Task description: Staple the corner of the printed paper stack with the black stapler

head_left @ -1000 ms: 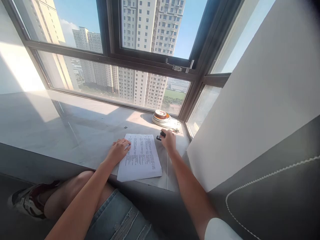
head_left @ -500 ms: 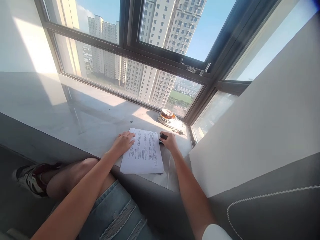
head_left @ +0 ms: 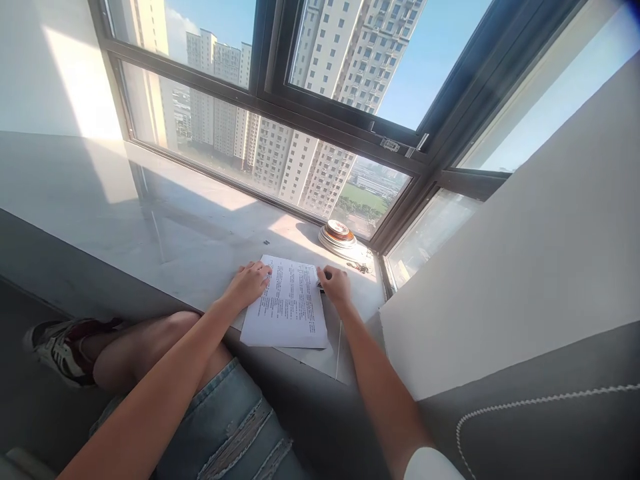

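Observation:
White printed sheets of paper lie on the pale windowsill, their near end at its front edge. My left hand rests on the paper's left edge, fingers laid out flat and holding nothing. At the paper's right edge, my right hand is closed around a small black stapler. The fingers cover most of the stapler, and its front end meets the sheet's edge. Whether its jaws are pressed together cannot be made out.
A round coil with white and copper-coloured rings sits in the sill's corner, a small dark bunch of items beside it. Two tiny dark bits lie behind the paper. A white wall rises close on the right, with a beaded cord below.
My right hand has turned and closed further over the stapler, hiding more of it. The left hand and the paper stay in place. The camera view has shifted slightly.

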Motion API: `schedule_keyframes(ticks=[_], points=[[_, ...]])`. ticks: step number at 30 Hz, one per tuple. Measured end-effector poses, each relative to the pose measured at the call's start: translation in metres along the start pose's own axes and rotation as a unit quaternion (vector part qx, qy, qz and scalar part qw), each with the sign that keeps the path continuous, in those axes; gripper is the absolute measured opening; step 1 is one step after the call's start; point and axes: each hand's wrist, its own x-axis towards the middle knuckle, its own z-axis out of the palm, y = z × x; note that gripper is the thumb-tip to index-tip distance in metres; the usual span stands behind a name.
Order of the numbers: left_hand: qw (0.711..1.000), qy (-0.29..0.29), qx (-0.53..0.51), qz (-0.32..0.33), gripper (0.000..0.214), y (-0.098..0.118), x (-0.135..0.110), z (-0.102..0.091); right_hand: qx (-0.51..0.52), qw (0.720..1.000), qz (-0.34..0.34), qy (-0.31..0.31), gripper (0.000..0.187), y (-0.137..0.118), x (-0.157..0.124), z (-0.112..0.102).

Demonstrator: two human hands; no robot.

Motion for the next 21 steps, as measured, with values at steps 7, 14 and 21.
schedule_keyframes(ticks=[7,14,21], points=[[1.000,-0.013,0.003,0.000,0.025,0.001,-0.002,0.000,-0.095,0.994,-0.023,0.058,0.045,0.003,0.002,0.018],[1.000,-0.020,0.010,0.006,0.024,0.002,-0.006,-0.001,-0.110,0.988,-0.051,0.093,0.045,0.015,0.004,0.030],[1.000,-0.023,0.012,0.003,0.022,0.008,-0.009,-0.009,-0.138,0.985,-0.053,0.088,0.045,0.016,0.005,0.033]])
